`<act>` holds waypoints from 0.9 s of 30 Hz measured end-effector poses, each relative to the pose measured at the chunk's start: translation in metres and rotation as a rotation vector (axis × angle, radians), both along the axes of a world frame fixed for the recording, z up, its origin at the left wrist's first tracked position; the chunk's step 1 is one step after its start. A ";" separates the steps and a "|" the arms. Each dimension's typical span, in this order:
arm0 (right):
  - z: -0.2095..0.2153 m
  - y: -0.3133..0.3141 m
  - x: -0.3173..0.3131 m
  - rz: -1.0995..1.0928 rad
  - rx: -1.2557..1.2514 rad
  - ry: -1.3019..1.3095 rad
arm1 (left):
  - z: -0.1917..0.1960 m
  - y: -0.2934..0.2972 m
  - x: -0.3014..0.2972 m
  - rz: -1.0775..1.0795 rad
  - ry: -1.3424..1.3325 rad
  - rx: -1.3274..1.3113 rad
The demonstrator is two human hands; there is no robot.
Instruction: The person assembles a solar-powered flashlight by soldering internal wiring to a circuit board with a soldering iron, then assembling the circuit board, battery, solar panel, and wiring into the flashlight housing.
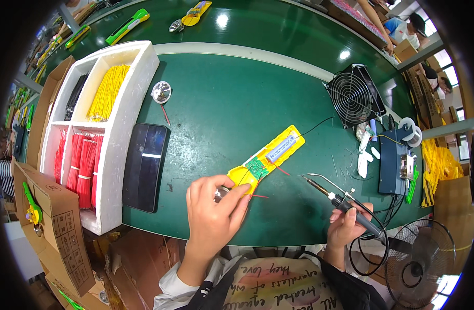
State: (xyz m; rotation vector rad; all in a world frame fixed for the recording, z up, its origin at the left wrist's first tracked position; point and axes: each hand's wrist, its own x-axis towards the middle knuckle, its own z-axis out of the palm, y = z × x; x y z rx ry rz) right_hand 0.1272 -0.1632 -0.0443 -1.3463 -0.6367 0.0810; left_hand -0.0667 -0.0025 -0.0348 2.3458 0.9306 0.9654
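My left hand (213, 212) is closed on the wide near end of a yellow flashlight housing (295, 135), which lies slanted on the green bench. A shiny round reflector (221, 193) shows partly beneath those fingers. Inside the housing sit a green circuit board (256, 168) and a blue-grey cylindrical battery (282, 149). Short red wires stick out by the board, and a thin black wire runs from the far end toward the fan. In my right hand (345, 226) is a soldering iron (339, 201) with a thin metal guide tube; its tip points at the housing, apart from it.
A white foam box (108, 181) of red, yellow and black wires stands left, beside a dark phone (146, 168). A loose reflector (161, 92) lies beyond. At right are a small black fan (355, 96), a soldering station (392, 164), a solder spool (411, 133) and wire scraps.
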 end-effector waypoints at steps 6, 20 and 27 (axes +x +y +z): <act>0.001 -0.002 0.002 0.019 -0.019 0.000 | -0.001 0.004 -0.005 -0.104 0.053 0.062; 0.001 -0.003 0.012 -0.035 -0.069 0.076 | -0.026 0.001 -0.009 0.057 -0.590 -0.539; 0.007 0.002 0.014 -0.111 -0.135 0.031 | -0.017 0.000 -0.005 0.061 -0.938 -0.728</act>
